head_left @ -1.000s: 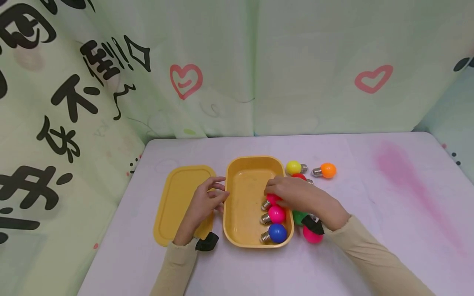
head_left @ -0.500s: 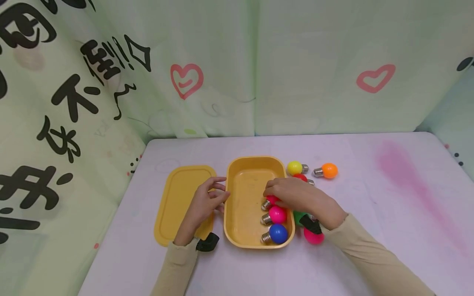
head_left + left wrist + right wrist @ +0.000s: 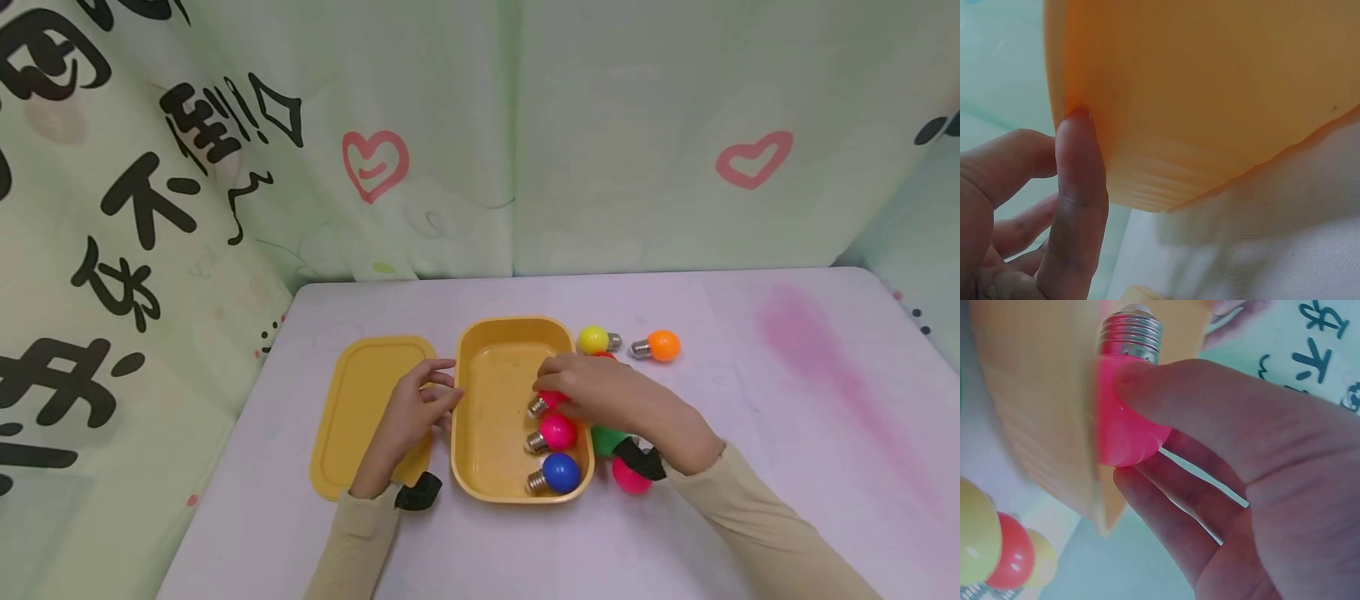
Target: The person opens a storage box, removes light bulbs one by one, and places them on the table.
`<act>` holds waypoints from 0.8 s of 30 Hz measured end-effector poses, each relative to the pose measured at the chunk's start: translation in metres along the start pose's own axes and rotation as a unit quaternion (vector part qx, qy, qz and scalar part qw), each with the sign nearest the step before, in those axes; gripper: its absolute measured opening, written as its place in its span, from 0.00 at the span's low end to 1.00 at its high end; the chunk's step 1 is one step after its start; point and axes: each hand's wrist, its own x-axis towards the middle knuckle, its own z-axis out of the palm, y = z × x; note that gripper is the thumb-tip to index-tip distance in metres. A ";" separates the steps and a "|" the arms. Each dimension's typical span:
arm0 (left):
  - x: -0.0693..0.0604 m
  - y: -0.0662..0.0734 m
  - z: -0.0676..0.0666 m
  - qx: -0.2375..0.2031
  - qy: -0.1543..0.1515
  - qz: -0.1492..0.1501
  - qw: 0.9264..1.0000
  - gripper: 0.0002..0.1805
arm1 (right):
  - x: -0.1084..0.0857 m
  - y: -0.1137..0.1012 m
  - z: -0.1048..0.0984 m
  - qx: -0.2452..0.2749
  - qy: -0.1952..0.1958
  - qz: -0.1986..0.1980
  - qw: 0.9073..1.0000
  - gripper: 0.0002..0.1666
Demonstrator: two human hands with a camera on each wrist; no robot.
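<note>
A yellow plastic box (image 3: 491,408) stands uncovered on the table. My right hand (image 3: 615,396) reaches over its right wall and pinches a pink light bulb (image 3: 1132,434) between thumb and fingers, the metal screw base pointing left into the box. Below it inside lie another pink bulb (image 3: 559,432) and a blue bulb (image 3: 562,472), in a column along the right wall. My left hand (image 3: 420,400) touches the box's left side with its thumb and fingertips near the rim; the thumb (image 3: 1079,162) lies against the outer wall in the left wrist view.
The yellow lid (image 3: 352,417) lies left of the box, partly under the left forearm. Right of the box are a yellow bulb (image 3: 592,339), an orange bulb (image 3: 663,345), a partly hidden red bulb, a green bulb (image 3: 606,440) and a pink bulb (image 3: 628,477). Curtains hang behind.
My right wrist has shifted slightly to the right, with the hand staying on the pink bulb. The left hand and the box keep their places.
</note>
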 end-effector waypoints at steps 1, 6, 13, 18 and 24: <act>0.000 0.000 0.000 0.000 0.000 0.000 1.000 0.26 | -0.001 -0.001 -0.002 0.003 0.002 0.001 1.000 0.23; 0.000 -0.001 -0.001 0.001 0.002 0.000 1.000 0.26 | -0.009 -0.004 -0.011 -0.002 0.014 0.001 1.000 0.21; -0.001 0.001 0.000 0.005 0.000 0.002 1.000 0.26 | -0.022 0.001 -0.018 -0.010 0.042 0.022 0.999 0.23; -0.002 0.003 0.001 0.001 0.000 0.002 1.000 0.26 | -0.032 0.004 -0.020 -0.001 0.057 0.029 0.998 0.24; -0.002 0.002 0.001 0.002 0.002 0.002 1.000 0.26 | -0.043 0.009 -0.022 -0.007 0.083 0.029 0.996 0.24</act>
